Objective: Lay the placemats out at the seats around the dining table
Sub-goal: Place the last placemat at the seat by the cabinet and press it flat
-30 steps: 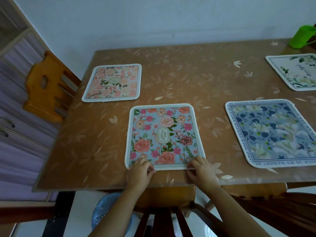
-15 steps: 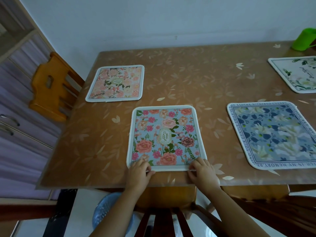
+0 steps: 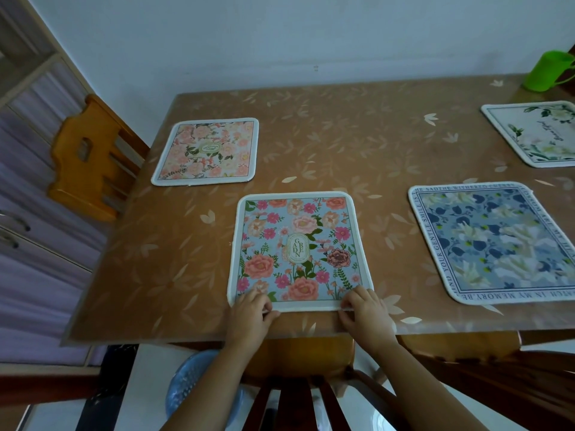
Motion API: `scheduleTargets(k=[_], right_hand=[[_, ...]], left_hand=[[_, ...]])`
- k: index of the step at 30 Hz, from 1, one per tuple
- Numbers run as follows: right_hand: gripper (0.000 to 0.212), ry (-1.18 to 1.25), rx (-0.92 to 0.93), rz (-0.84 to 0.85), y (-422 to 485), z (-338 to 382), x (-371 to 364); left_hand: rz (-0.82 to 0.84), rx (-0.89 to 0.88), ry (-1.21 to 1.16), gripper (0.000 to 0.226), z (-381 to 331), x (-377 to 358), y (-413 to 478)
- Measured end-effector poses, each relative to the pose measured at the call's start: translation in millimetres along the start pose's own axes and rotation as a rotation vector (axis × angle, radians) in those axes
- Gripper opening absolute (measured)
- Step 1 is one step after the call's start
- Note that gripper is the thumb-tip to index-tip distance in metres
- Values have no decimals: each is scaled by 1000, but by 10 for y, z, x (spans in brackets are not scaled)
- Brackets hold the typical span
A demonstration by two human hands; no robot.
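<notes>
The dining table (image 3: 357, 144) wears a brown leaf-printed cover. Flat on it lies the Garden placemat (image 3: 298, 250) at the near edge. Up-left of that mat lies a peach floral placemat (image 3: 207, 152), right of it a blue lettered placemat (image 3: 494, 241), and far right of it a white placemat (image 3: 538, 133) and a green cup (image 3: 547, 71).

Lying flat on the table (image 3: 342, 135): 4 placemats. Sitting nearest, at the front edge, the garden placemat (image 3: 298, 250), with the left hand (image 3: 249, 318) and right hand (image 3: 367, 315) resting on its near corners. Lying behind-left, the second placemat (image 3: 207, 150); right, the lettered placemat (image 3: 494, 244); far right, the fourth placemat (image 3: 541, 132). Standing at the left end, a chair (image 3: 90, 157).
</notes>
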State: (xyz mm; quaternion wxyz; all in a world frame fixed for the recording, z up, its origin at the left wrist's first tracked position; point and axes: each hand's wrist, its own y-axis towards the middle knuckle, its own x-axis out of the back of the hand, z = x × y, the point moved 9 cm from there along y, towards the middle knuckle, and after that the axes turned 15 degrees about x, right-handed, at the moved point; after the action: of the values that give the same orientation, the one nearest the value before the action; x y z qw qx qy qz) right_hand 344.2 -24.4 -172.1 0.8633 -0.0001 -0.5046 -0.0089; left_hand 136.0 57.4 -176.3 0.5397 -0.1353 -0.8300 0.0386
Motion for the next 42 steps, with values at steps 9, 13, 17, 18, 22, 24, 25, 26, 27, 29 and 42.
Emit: scheduleTargets(k=[9, 13, 17, 18, 22, 24, 25, 26, 27, 29, 42], right_hand=[[9, 14, 4, -56, -51, 21, 17], [9, 18, 11, -66, -66, 26, 19], [9, 22, 14, -71, -71, 35, 28], [9, 22, 12, -72, -73, 35, 28], [9, 18, 2, -68, -78, 33, 19], [9, 12, 0, -57, -73, 30, 11], [10, 8, -2, -51, -70, 29, 10], [10, 3, -2, -48, -69, 31, 12], [11, -3, -1, -49, -67, 37, 17], [14, -9, -7, -60, -65, 49, 33], [70, -276, 83, 242, 492, 124, -424]], left_hand=[[-3, -1, -14, 19, 3, 9, 4], [4, 10, -9, 19, 7, -2, 6], [-4, 10, -11, 19, 4, 3, 5], [-4, 12, -12, 19, 3, 1, 2], [-7, 0, -20, 19, -4, -5, -19], [-5, -2, -23, 19, 1, 0, -20], [-4, -4, -21, 19, 3, 1, -22], [-4, -10, -18, 19, 0, 2, -26], [-6, -16, -13, 19, -3, 5, -33], [-27, -31, -5, 21, -16, 32, -60], [145, -137, 356, 67, -37, -361, 207]])
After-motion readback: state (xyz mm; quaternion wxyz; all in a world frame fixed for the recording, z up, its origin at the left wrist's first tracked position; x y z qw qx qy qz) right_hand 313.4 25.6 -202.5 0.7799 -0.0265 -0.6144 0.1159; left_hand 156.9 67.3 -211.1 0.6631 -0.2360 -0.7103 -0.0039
